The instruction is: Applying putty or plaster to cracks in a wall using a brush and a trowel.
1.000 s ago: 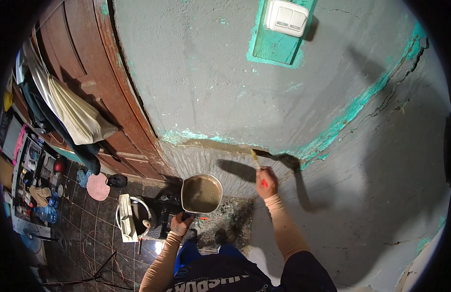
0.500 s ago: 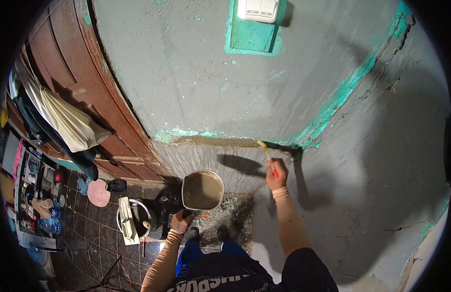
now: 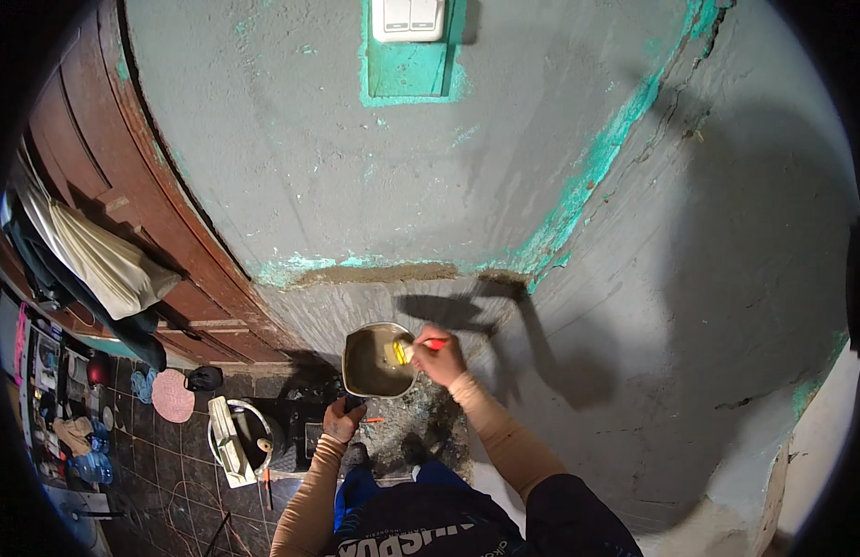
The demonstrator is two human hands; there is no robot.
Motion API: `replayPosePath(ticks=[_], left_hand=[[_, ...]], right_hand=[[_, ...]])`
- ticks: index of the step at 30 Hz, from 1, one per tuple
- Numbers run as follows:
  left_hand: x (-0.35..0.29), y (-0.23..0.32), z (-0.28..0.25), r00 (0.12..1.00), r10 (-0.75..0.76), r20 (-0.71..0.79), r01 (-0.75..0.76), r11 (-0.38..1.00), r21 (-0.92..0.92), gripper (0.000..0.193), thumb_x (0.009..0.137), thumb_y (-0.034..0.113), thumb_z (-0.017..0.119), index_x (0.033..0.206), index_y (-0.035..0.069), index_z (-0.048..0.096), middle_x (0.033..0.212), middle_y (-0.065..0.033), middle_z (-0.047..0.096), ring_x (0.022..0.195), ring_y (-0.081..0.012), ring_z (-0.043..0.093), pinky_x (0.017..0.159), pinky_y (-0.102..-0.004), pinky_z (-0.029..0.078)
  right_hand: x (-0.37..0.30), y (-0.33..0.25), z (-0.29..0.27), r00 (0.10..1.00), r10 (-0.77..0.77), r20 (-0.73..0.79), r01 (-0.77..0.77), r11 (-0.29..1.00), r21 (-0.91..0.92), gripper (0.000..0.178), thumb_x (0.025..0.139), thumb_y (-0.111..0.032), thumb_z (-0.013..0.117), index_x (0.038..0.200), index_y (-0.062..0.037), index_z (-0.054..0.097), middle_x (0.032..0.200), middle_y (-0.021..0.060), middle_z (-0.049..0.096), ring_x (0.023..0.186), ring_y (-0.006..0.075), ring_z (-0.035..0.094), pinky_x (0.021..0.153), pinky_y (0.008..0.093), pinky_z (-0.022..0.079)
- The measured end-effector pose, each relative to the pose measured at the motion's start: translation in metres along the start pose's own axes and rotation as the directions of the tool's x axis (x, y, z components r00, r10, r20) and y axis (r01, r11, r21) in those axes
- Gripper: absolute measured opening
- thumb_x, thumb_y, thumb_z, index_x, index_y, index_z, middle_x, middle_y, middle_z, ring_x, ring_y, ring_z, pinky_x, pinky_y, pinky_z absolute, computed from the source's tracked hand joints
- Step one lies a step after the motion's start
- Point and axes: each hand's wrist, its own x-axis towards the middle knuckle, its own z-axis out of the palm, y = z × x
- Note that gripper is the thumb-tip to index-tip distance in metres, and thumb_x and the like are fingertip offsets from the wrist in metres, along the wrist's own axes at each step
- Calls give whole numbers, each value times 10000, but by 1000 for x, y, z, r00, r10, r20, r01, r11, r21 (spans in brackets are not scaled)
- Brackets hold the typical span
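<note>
My left hand [image 3: 340, 422] is closed around the dark handle of a squarish pan [image 3: 345, 369], keeping it up off the floor in front of the wall. Grey-brown, watery liquid [image 3: 372, 367] covers the inside of the pan. In my right hand [image 3: 439, 356] is a paintbrush [image 3: 404, 353] with a red-ended handle and yellowish bristles. The bristles are over the right side of the pan; whether they touch the liquid I cannot tell. Behind the pan, a brown strip of mortar [image 3: 393, 273] runs along the wall below chipped green paint.
A bucket [image 3: 263, 436] with a pale long tool [image 3: 231, 441] across it stands on the tiles left of me. A brown door [image 3: 86, 130] with cloth hanging on it is at the left. The right wall [image 3: 615, 325] has cracks, and a white switch [image 3: 408, 19] sits high up.
My right hand has brought the brush down and left from the mortar strip to the pan. My left hand still holds the pan. The view has shifted a little to the right.
</note>
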Motion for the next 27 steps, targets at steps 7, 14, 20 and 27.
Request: replayPosePath(ticks=[7, 14, 20, 27], left_hand=[[-13, 15, 10, 999, -33, 13, 34, 999, -16, 191, 726, 203, 655, 749, 19, 613, 589, 6, 541, 531, -97, 446, 506, -278, 363], [-18, -3, -21, 1000, 2, -6, -1, 997, 71, 194, 732, 192, 662, 778, 9, 618, 604, -11, 552, 549, -86, 458, 524, -270, 385], [-22, 12, -4, 999, 32, -14, -32, 999, 18, 190, 739, 189, 650, 785, 6, 619, 608, -4, 565, 549, -88, 456, 527, -270, 381], [-22, 6, -3, 999, -34, 5, 34, 999, -14, 195, 735, 192, 653, 736, 6, 595, 580, 25, 517, 531, -81, 428, 510, -267, 364]], right_hand=[[46, -10, -24, 844, -479, -241, 453, 878, -157, 67, 800, 7, 586, 818, -3, 522, 701, 109, 542, 647, 180, 590, 550, 286, 465], [43, 3, -92, 735, -649, -195, 414, 659, -628, 121, 739, 43, 579, 840, -19, 555, 847, 159, 584, 769, 351, 582, 642, 366, 477], [27, -17, -63, 691, -709, -141, 513, 619, -595, 130, 727, 51, 603, 830, -15, 560, 823, 158, 592, 754, 335, 591, 644, 362, 480], [28, 8, -112, 758, -610, -230, 315, 651, -691, 71, 760, 20, 591, 804, -24, 556, 774, 149, 562, 705, 331, 571, 616, 372, 460]])
